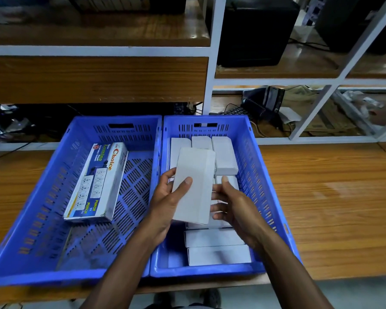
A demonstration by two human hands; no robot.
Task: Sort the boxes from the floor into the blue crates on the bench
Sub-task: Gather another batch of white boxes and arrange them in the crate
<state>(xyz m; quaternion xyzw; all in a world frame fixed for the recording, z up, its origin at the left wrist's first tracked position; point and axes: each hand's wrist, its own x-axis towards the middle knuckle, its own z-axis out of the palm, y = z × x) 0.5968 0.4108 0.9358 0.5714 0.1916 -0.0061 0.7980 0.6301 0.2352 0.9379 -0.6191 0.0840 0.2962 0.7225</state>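
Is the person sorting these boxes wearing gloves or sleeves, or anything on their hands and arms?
No. The left hand and right hand are bare, with no gloves, rings, watch or wristbands showing. Both forearms are bare too, all the way down to the bottom edge of the picture, so no sleeve comes into view. No markings or cables on them either.

The two crates, the left crate (pixel 42 197) and the right crate (pixel 261 175), look like hard blue plastic, a little shiny, with slots cut in the walls and floor. The white box (pixel 194 186) between the two hands looks like plain matt card, smooth with no print. The other white boxes (pixel 218 246) in the right crate look the same. The printed box (pixel 98 181) in the left crate is glossy card with bright pictures. The bench (pixel 332 197) is wood with a shiny, smooth top and lines of grain. The shelf frame (pixel 210 81) looks like white painted metal.
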